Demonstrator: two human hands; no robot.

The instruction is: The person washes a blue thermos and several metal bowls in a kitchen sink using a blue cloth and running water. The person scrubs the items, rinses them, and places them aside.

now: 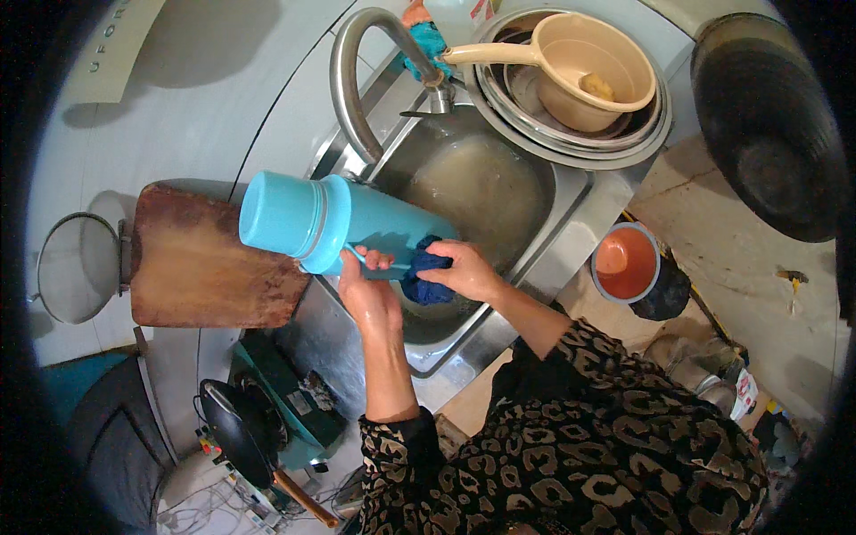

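A light blue vacuum flask [401,210] with a cup-like cap lies tilted on its side above the near-left part of the steel sink [568,190]. My left hand [371,294] grips it by its side handle. In my right hand [468,267] is a dark blue cloth [428,274], pressed against the lower body of the flask near its base end. Cloudy water [475,177] fills the basin beneath. The curved steel faucet [344,87] stands behind the flask.
Stacked metal basins [659,137] with a beige dipper [598,60] on top occupy the sink's back right corner. At left are a wooden cutting board [214,261] and a wall-hung strainer [79,267]. A black wok [237,431] sits lower left. An orange bucket [625,261] stands at right.
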